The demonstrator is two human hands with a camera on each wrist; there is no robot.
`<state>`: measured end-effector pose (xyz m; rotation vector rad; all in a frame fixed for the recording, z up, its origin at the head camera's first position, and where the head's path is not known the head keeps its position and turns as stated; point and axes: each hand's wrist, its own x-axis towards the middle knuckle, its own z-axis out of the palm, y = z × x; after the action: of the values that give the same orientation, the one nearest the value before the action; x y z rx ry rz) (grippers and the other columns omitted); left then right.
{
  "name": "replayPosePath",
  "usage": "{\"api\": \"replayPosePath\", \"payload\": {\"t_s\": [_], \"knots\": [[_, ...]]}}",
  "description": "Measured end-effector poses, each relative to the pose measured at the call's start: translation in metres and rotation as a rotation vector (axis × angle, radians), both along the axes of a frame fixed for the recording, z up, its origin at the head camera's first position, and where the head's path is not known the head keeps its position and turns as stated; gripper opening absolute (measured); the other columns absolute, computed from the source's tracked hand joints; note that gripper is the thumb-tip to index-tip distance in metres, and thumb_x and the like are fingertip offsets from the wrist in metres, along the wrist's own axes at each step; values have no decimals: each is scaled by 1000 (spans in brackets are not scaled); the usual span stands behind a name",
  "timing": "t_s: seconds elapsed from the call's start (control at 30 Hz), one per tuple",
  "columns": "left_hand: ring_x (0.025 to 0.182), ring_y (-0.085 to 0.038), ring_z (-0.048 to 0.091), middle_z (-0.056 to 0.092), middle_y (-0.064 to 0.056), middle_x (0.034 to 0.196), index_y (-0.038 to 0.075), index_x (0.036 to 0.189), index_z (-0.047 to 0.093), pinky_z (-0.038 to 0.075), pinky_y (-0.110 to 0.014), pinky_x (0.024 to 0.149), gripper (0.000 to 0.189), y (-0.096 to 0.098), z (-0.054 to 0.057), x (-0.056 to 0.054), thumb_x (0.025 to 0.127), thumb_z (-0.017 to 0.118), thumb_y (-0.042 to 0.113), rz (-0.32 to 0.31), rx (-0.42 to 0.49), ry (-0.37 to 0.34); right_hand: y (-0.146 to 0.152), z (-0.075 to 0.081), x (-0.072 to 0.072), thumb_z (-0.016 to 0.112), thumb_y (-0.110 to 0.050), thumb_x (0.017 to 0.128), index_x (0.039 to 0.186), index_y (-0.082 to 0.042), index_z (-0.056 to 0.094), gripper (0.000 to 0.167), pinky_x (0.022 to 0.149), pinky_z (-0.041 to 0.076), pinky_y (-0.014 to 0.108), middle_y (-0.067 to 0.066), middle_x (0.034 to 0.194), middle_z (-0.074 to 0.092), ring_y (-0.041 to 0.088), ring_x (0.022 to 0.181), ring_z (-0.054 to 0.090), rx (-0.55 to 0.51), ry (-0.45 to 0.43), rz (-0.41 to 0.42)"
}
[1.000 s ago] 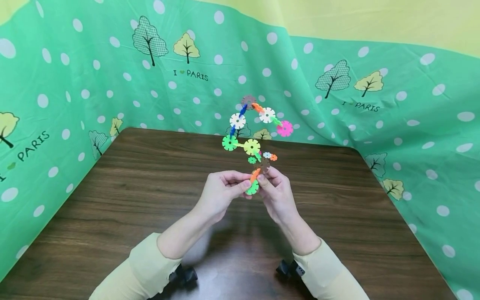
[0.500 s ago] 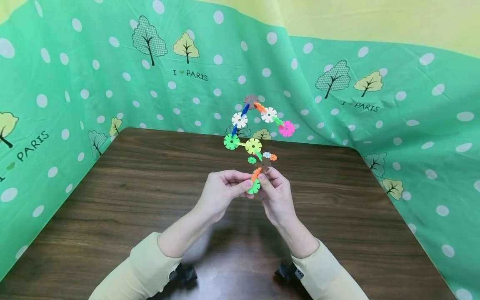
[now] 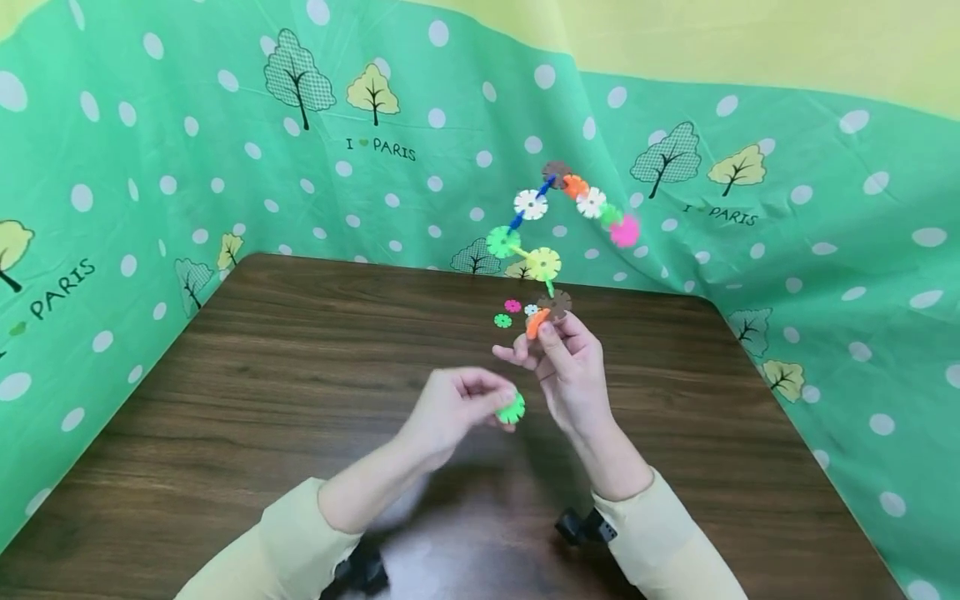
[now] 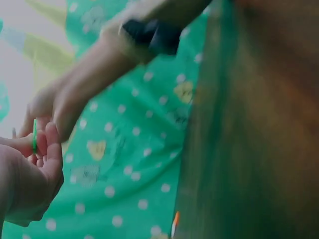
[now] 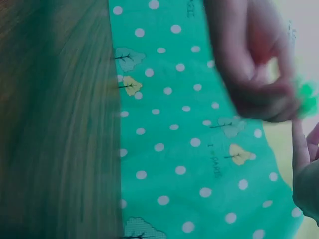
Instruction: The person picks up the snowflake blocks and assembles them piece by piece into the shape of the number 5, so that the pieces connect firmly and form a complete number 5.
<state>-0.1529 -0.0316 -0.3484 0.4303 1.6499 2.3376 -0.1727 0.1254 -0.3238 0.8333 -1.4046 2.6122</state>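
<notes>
My left hand point(image 3: 461, 408) pinches a loose green snowflake disc point(image 3: 512, 408) between thumb and fingers, low over the table. In the left wrist view that disc point(image 4: 35, 135) appears edge-on. Higher up and to its right, my right hand point(image 3: 573, 375) holds a bent chain of linked snowflake discs point(image 3: 543, 264) by its lower end, thumb against the orange disc point(image 3: 537, 323) beside a brown disc point(image 3: 557, 305). From there the chain rises through yellow, green, white and blue discs, turns at a brown one and slopes down to a pink disc point(image 3: 625, 231). In the right wrist view the chain is out of sight.
Beyond the hands, a pink disc point(image 3: 512, 306), a green disc point(image 3: 502, 320) and a white disc point(image 3: 531, 309) lie on the dark wooden table point(image 3: 300, 367). A green dotted curtain point(image 3: 420, 200) hangs round the table's back and sides.
The green disc has come off the orange one. My left hand has drawn it down towards me, while my right hand has moved up and right with the chain.
</notes>
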Motion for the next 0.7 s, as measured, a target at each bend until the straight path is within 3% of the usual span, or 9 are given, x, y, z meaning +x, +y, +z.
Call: {"api": "replayPosePath", "payload": {"t_s": [0.07, 0.2, 0.4, 0.7], "knots": [[59, -14, 63, 68, -4, 76, -13, 102, 63, 57, -32, 58, 22, -3, 0, -4, 86, 66, 1, 26, -29, -23, 3, 4, 0, 44, 2, 98, 100, -4, 60, 18, 82, 54, 46, 7, 76, 60, 16, 67, 61, 43, 12, 8], [52, -13, 55, 68, -5, 80, -3, 103, 66, 48, -22, 45, 21, -10, 9, -10, 86, 69, 9, 94, -84, 3, 6, 6, 0, 44, 4, 97, 100, -4, 61, 18, 82, 54, 42, 7, 78, 62, 16, 68, 61, 64, -16, 19], [50, -11, 53, 66, -4, 76, -3, 104, 67, 49, -22, 48, 22, -15, 25, -16, 86, 68, 10, 121, -31, 46, 8, 5, -7, 48, 0, 96, 95, -7, 62, 16, 71, 54, 27, 4, 73, 58, 15, 67, 54, 96, -23, 5], [49, -12, 49, 63, -1, 71, -6, 111, 64, 46, -21, 48, 26, -14, 38, -18, 88, 65, 8, 68, -11, -14, 10, -6, -10, 57, -7, 93, 99, -11, 65, 10, 70, 50, 23, -2, 83, 62, 14, 71, 54, 220, 2, -40]]}}
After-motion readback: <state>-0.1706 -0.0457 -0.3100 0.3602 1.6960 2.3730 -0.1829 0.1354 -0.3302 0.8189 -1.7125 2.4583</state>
